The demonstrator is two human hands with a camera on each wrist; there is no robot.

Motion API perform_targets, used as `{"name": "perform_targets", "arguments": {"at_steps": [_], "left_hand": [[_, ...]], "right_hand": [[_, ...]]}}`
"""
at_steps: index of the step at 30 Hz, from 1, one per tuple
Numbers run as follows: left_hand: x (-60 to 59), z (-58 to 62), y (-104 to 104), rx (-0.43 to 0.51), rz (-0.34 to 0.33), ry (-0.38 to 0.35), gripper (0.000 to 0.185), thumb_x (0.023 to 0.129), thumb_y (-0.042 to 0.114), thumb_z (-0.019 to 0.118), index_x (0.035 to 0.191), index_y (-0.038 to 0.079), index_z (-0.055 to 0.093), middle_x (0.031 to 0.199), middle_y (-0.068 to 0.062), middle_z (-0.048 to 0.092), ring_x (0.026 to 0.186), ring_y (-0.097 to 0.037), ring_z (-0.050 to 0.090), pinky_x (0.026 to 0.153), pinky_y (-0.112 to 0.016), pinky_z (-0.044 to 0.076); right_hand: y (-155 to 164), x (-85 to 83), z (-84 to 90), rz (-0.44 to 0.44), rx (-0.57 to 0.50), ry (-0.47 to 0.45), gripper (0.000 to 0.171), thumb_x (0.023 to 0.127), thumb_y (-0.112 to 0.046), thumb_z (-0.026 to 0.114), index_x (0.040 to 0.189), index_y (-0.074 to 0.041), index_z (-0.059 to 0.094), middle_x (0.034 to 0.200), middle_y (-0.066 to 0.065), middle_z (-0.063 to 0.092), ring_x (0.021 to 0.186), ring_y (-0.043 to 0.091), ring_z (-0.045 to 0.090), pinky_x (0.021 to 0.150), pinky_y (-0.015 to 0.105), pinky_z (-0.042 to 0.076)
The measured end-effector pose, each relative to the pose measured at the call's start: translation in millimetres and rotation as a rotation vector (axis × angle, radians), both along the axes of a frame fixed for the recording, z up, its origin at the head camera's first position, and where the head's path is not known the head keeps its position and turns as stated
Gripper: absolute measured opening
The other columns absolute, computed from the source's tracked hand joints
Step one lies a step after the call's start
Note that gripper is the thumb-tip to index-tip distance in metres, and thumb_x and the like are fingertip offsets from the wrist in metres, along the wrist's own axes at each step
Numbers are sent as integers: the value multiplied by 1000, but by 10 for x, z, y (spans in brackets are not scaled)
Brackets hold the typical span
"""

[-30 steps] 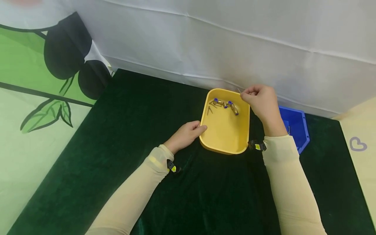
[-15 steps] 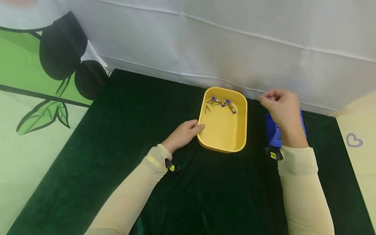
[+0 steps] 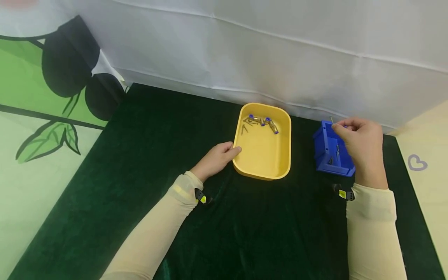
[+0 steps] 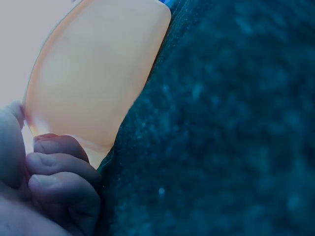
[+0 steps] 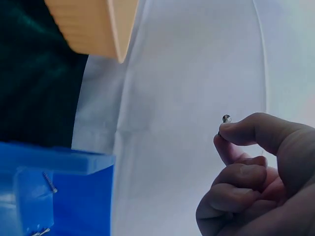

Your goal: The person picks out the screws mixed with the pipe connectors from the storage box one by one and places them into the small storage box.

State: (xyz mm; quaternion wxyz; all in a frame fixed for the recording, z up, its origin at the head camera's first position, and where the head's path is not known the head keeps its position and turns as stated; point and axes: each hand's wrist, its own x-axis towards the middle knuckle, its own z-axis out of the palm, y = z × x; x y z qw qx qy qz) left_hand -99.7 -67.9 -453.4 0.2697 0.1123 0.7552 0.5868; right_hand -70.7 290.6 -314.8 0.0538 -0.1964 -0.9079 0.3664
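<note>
Dark green velvet cloth [image 3: 175, 128] covers the desk, with a white fabric backdrop [image 3: 262, 50] behind it.

Right hand [image 3: 362, 146]: raised over the far right corner of the blue bin [image 3: 330, 153], fingers curled, thumb and forefinger pinching a small metal screw [image 3: 331, 119]. The screw stands out past the fingertips on the side toward the backdrop, above the bin's far rim and not touching it. In the right wrist view its round head [image 5: 226, 118] shows just above the pinch, with the bin below and to the left.

Blue bin: on the cloth, well apart from the yellow tray [image 3: 262, 167] to its left; a few thin screws lie inside [image 3: 336, 152].

Left hand [image 3: 217, 159]: resting on the cloth at the tray's near left edge, thumb against the wall, other fingers curled beside it [image 4: 59, 167]; it touches the tray without clasping it.

Yellow tray: holds two brass fittings with blue ends [image 3: 262, 122] and some loose dark screws [image 3: 244, 127], all gathered at its far end.
</note>
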Motion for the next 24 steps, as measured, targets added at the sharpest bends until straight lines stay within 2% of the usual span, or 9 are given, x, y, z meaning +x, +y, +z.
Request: {"name": "perform_targets", "arguments": {"at_steps": [5, 11, 17, 24], "left_hand": [[10, -3, -7, -4, 4, 6, 43, 100, 54, 49, 110, 16, 65, 89, -13, 58, 74, -26, 50, 65, -34, 39], [12, -1, 4, -5, -8, 7, 43, 100, 55, 49, 112, 17, 65, 89, -13, 58, 75, -27, 51, 65, -34, 40], [8, -5, 0, -9, 1, -5, 42, 100, 55, 49, 112, 18, 66, 89, -10, 58, 73, -26, 50, 64, -34, 40], [0, -2, 2, -6, -1, -8, 44, 100, 56, 48, 115, 19, 65, 90, -9, 59, 74, -26, 51, 65, -34, 41]], "right_hand": [[81, 56, -80, -29, 28, 6, 21, 92, -39, 68, 90, -19, 72, 62, -10, 47, 63, 16, 45, 49, 29, 37], [213, 202, -213, -93, 114, -47, 35, 94, -40, 63, 104, -7, 69, 64, -10, 50, 65, 15, 47, 52, 29, 39], [313, 289, -303, -142, 134, -92, 42, 95, -43, 60, 111, -6, 70, 67, -7, 52, 69, 16, 48, 52, 29, 41], [377, 354, -397, -153, 117, -106, 39, 96, -40, 60, 110, -4, 69, 68, -6, 53, 71, 18, 47, 51, 28, 42]]}}
